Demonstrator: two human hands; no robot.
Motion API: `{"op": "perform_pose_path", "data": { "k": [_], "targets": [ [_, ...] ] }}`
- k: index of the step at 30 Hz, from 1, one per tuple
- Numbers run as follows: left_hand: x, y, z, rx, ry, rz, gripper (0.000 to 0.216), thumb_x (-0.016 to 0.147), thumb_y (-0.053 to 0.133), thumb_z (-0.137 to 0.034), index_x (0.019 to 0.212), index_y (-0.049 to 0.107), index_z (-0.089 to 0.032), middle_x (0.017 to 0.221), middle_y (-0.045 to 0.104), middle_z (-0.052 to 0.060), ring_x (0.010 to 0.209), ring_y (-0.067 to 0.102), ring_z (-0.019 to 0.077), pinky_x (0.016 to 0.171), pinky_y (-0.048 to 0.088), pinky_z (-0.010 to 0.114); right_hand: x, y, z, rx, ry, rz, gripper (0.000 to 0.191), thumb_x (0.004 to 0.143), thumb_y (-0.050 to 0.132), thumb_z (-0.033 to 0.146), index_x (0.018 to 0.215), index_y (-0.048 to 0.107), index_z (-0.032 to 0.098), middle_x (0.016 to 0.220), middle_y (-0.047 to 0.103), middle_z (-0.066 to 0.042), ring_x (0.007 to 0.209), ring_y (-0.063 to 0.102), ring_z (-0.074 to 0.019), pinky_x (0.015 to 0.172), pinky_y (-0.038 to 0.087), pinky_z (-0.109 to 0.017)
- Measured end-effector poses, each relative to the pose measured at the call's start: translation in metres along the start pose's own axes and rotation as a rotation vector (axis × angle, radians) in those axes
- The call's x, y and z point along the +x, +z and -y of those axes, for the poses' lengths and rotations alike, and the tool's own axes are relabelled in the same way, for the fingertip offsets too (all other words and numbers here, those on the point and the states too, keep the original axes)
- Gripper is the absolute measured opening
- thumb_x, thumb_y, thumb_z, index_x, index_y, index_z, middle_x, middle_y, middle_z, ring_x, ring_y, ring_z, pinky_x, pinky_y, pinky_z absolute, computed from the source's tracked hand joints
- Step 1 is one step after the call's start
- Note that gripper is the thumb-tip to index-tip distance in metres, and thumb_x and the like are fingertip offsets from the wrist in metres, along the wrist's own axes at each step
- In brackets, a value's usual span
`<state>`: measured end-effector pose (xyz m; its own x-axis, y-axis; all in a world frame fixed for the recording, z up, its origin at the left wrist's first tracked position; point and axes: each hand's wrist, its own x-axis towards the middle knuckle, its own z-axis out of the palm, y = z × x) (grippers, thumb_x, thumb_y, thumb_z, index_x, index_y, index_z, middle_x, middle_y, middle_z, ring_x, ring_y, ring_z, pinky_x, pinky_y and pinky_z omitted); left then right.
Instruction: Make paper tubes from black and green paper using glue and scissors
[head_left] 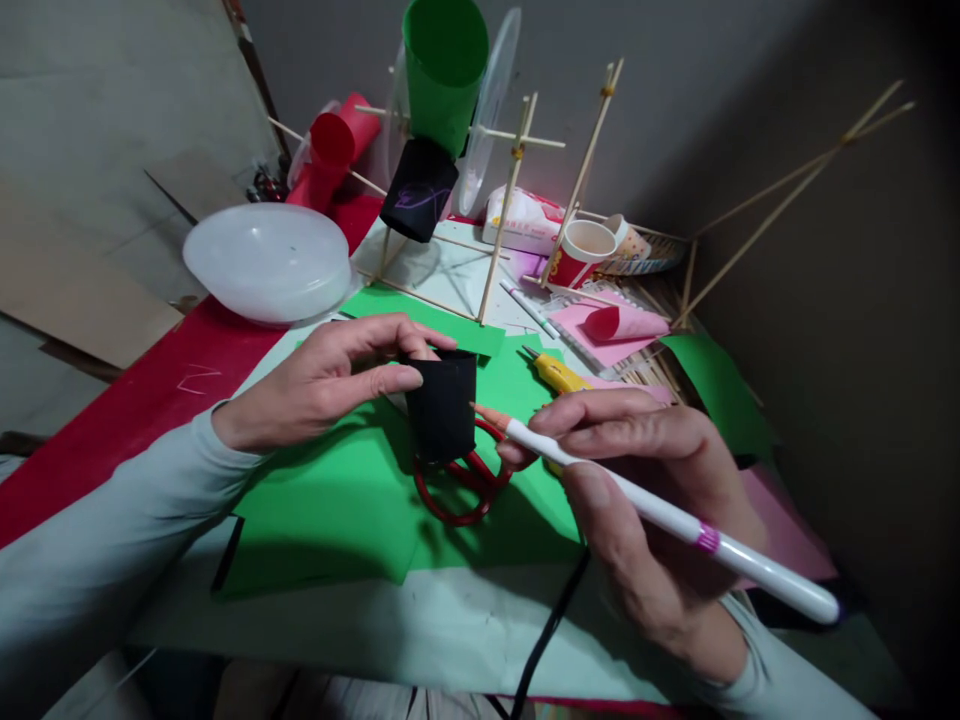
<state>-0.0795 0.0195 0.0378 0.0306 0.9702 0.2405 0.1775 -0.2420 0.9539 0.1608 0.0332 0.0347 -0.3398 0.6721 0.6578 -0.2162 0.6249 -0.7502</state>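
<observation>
My left hand (pixel 330 380) is closed on the rim of a small black paper cup (pixel 441 415), thumb on its outer wall and fingers partly hidden inside. Between the thumb and fingers of my right hand (pixel 645 480) is a white pencil (pixel 667 510) with a purple band. Its tip points left, at or very close to the cup's right side; contact is hard to make out. Beneath the cup show the red handles of a pair of scissors (pixel 457 515), whose blades are hidden. Green paper sheets (pixel 322 540) lie under both hands.
A stick frame (pixel 495 250) holds a green paper tube (pixel 446 70) above a black cup (pixel 420 190). Clear plastic bowls (pixel 266 260) sit at left. A yellow glue gun (pixel 559 372), a red-and-white paper cup (pixel 581 255) and more stick frames stand right. A black cord (pixel 547 640) crosses the front.
</observation>
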Motion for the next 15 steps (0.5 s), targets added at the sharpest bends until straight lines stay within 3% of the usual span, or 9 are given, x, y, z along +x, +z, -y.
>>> {"op": "perform_pose_path", "data": {
  "k": [3,7,11,15],
  "targets": [
    [-0.0008,0.0035,0.0023,-0.039,-0.058,0.025,0.012,0.085,0.077,-0.031,0.081,0.075,-0.019,0.119,0.079,0.015,0.112,0.072,0.0345,0.089,0.055,0.037,0.0007,-0.0011,-0.0014,-0.041,-0.030,0.026,0.022,0.089,0.064,0.002,0.100,0.069,0.021,0.098,0.071,-0.006,0.089,0.075,-0.0172,0.075,0.069,-0.031],
    [-0.0043,0.0034,0.0067,-0.103,-0.074,0.026,0.012,0.088,0.075,-0.030,0.083,0.070,-0.020,0.128,0.077,0.013,0.115,0.073,0.0332,0.087,0.056,0.035,-0.0015,-0.0032,-0.0034,-0.113,-0.032,0.053,0.024,0.086,0.069,0.003,0.099,0.066,0.022,0.100,0.071,-0.006,0.089,0.076,-0.0176,0.074,0.068,-0.030],
    [-0.0054,0.0014,0.0071,-0.113,-0.083,0.118,0.012,0.093,0.072,-0.028,0.088,0.067,-0.019,0.132,0.076,0.011,0.130,0.066,0.0313,0.095,0.055,0.034,-0.0054,-0.0038,-0.0036,-0.176,-0.080,0.089,0.025,0.085,0.071,0.003,0.102,0.063,0.019,0.100,0.071,-0.007,0.086,0.078,-0.0196,0.067,0.066,-0.028],
    [-0.0057,0.0027,0.0048,-0.094,-0.057,0.185,0.011,0.097,0.069,-0.024,0.090,0.064,-0.017,0.133,0.075,0.011,0.140,0.058,0.0298,0.100,0.052,0.034,-0.0070,-0.0053,-0.0010,-0.284,-0.131,0.090,0.024,0.087,0.075,0.009,0.103,0.062,0.019,0.098,0.072,-0.008,0.084,0.077,-0.0217,0.072,0.067,-0.033]
  ]
}}
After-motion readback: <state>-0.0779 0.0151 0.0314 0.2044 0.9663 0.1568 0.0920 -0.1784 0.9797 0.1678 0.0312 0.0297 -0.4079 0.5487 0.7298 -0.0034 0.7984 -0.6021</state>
